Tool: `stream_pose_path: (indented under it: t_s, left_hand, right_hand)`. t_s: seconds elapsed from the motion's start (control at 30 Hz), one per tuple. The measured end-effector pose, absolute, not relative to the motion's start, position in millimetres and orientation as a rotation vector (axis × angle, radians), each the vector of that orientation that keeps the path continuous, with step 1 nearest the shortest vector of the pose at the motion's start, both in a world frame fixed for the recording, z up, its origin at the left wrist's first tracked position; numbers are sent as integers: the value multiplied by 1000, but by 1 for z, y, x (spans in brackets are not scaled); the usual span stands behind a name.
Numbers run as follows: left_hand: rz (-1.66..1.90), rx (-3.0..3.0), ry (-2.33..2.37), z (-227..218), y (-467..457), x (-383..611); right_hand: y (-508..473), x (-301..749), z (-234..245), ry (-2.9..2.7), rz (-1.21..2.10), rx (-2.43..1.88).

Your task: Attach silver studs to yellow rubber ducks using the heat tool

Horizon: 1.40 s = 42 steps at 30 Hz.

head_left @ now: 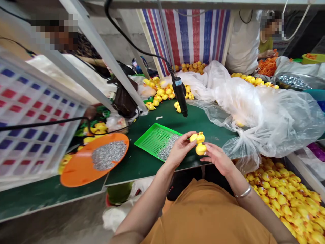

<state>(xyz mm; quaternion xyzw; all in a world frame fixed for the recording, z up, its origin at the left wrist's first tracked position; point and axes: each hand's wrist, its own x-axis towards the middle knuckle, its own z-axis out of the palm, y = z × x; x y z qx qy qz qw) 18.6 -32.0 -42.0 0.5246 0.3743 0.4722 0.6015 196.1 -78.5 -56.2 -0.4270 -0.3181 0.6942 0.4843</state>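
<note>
My left hand (180, 146) grips a yellow toy duck part (198, 137) between thumb and fingers, above the front of the green tabletop. Just below it, a rounder yellow duck part (200, 149) sits at the fingertips of my right hand (218, 158). The two yellow parts touch; whether they are joined I cannot tell. Beside my left hand, a green perforated tray (149, 136) holds many small silvery metal pieces, probably screws. A black electric screwdriver (180, 100) hangs point down on its cable, beyond my hands.
An orange dish (76, 172) with more metal pieces lies at left. Yellow ducks (162, 90) are heaped at the back, and a bin of duck parts (284, 189) stands at lower right. Clear plastic sheeting (266, 108) covers the right side. Two people work across the table.
</note>
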Motion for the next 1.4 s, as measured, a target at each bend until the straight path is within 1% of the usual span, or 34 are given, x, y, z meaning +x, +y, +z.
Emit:
stream_pose_path:
  t_s: [0.07,0.13,0.2,0.27,0.4,0.57,0.7,0.8,0.87,0.9,0.97,1.03,1.1,1.23,1.4]
  left_hand:
    - [1119,1343,985,-42,-34,19]
    - [1154,1517,1108,-39,-38,22]
    - [1196,1654,1154,-36,-44,26]
    - [1224,1691,1108,-35,-49,29]
    - [1230,1496,1072,-38,-45,17]
    - [1448,1324,1311,-39,-3,-9]
    - [1545,1391,1259,-23,44,-6]
    - [1579,1457,1230,-12,63,-4]
    - [1499,1546,1379,-13,60,-11]
    - [1385,1638,1473,-16,54,-17]
    - [1033,1887,1593,-27,36,-31]
    - [696,2096,1564,-41,17,-43]
    - [525,2181,1536,-54,3,-50]
    - [491,2211,1590,-63,-6,-54]
    - [680,2078,1660,-52,-4,-55]
  right_hand:
    - [-77,193,-58,-969,1476,-1130]
    - [-74,186,-59,-1156,1343,-1167]
    - [-69,179,-59,-1206,1290,-1231]
    - [-64,173,-59,-1091,1292,-1281]
    - [-58,174,-53,-786,1537,-1100]
    - [-52,188,-49,-662,1825,-931]
    - [-46,193,-54,-607,1950,-836]
    - [-43,196,-59,-600,1987,-820]
    - [-40,200,-62,-589,1969,-822]
    - [-38,202,-63,-576,1954,-826]
    - [-35,205,-65,-539,1936,-827]
    - [-30,207,-65,-509,1954,-817]
    - [-26,204,-64,-511,1986,-806]
    - [-19,194,-58,-566,2010,-812]
    - [-13,189,-53,-561,1974,-877]
